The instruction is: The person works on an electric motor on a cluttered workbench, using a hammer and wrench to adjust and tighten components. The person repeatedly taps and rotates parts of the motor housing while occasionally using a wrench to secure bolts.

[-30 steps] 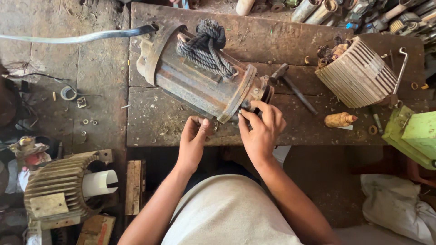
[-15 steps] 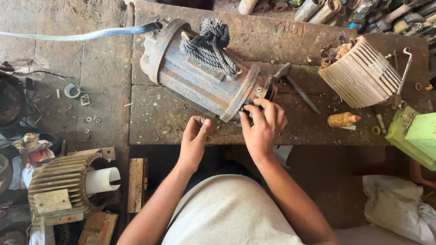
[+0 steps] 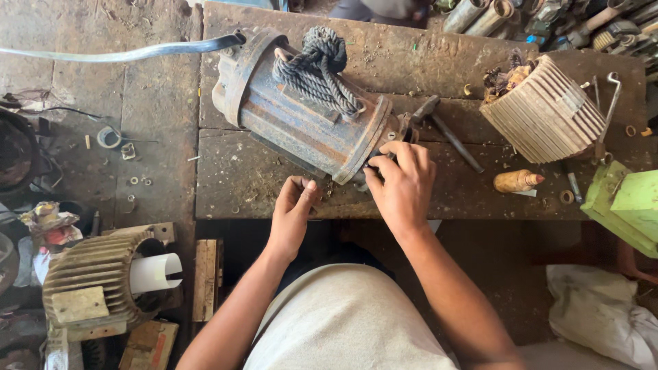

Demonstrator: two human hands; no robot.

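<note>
Motor: motor (image 3: pixel 301 116) lies on its side across the wooden worktop (image 3: pixel 274 185), rusty, finned body, tilted diagonally so the flanged end faces us near the front edge, within easy reach.
Rope: dark rope (image 3: pixel 319 72) knotted on top of the motor, looks like a lifting handle for a heavy casing.
Right hand: right hand (image 3: pixel 401 181) sits at the motor's near flange, fingers (image 3: pixel 384 161) curled together on something small and dark there; we cannot tell what it is.
Left hand: left hand (image 3: pixel 295 205) rests on the worktop edge just below the motor, fingers bent loosely, holding nothing we can make out; probably bracing.
Hammer: hammer (image 3: pixel 442 127) lies just beside the motor's end, close to the right hand.
Stator: ribbed pale stator (image 3: pixel 545 109) with copper windings showing, well to the right on the worktop, set aside.
Bottle: small tan bottle (image 3: pixel 517 181) lying on its side near the stator.
Green box: green box (image 3: pixel 627 205) at the right edge.
Floor: second finned casing (image 3: pixel 96 274) with a white roll inside it, lower left on the floor, among loose washers.
</note>
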